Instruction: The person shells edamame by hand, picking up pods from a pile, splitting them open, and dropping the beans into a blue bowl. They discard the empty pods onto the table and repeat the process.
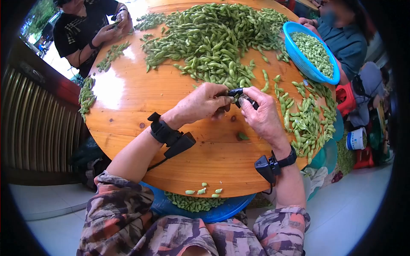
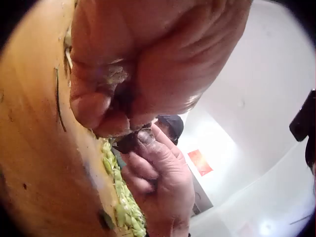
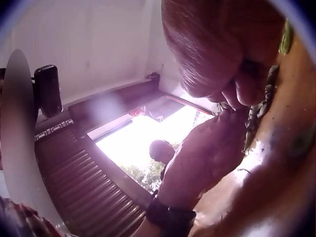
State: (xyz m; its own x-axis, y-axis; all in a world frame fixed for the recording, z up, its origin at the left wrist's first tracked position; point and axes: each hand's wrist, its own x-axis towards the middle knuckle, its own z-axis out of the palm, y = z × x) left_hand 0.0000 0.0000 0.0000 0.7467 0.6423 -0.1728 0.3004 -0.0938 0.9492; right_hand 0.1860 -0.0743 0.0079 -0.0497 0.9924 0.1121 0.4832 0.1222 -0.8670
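Note:
Both hands meet over the wooden table (image 1: 179, 158), in front of a large heap of edamame pods (image 1: 209, 38). My left hand (image 1: 203, 102) has its fingers curled and pinches an edamame pod (image 1: 237, 98), mostly hidden between the fingertips. From the other side, my right hand (image 1: 262, 113) pinches at the same pod with thumb and forefinger; black wrapping covers some of its fingertips. In the left wrist view the right hand (image 2: 168, 177) reaches up to the left fingertips. The right wrist view has the left hand (image 3: 202, 153) close below the right one.
Several shelled beans (image 1: 203, 191) lie at the near table edge, above a blue basin (image 1: 239, 205) of beans. More pods (image 1: 309, 123) spread along the right. A blue basket (image 1: 290, 42) of beans stands at the right edge. Two other people sit across the table.

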